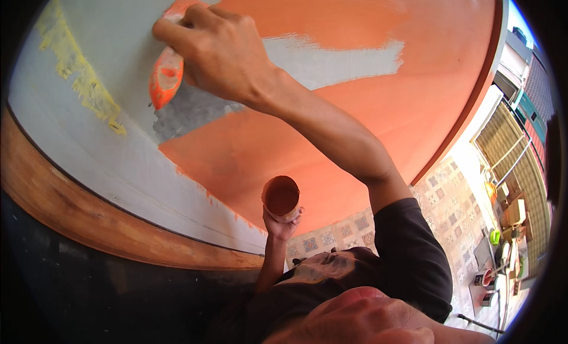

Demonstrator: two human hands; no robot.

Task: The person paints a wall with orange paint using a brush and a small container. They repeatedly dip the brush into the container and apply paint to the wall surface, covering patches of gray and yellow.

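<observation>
In my right hand [226,51], a paintbrush is gripped by its handle [166,80], which is smeared with orange paint. The hand is up against the pale, unpainted part of the wall [120,33], and the bristles are mostly hidden behind the fingers. Lower down, my left hand [280,229] holds a small round paint cup [287,217] from below. Its mouth faces me, with reddish-orange paint [282,196] inside. Orange paint [310,135] covers much of the wall. A pale grey band [337,60] and a darker grey patch [191,111] lie between the orange areas.
Ragged yellow paint [82,77] marks the wall at left. A brown wooden frame [88,211] borders a dark surface. Patterned tiles [328,237] cover the floor. At right are paint containers [483,278], a bright green item [495,237] and other clutter along a corrugated panel [506,135].
</observation>
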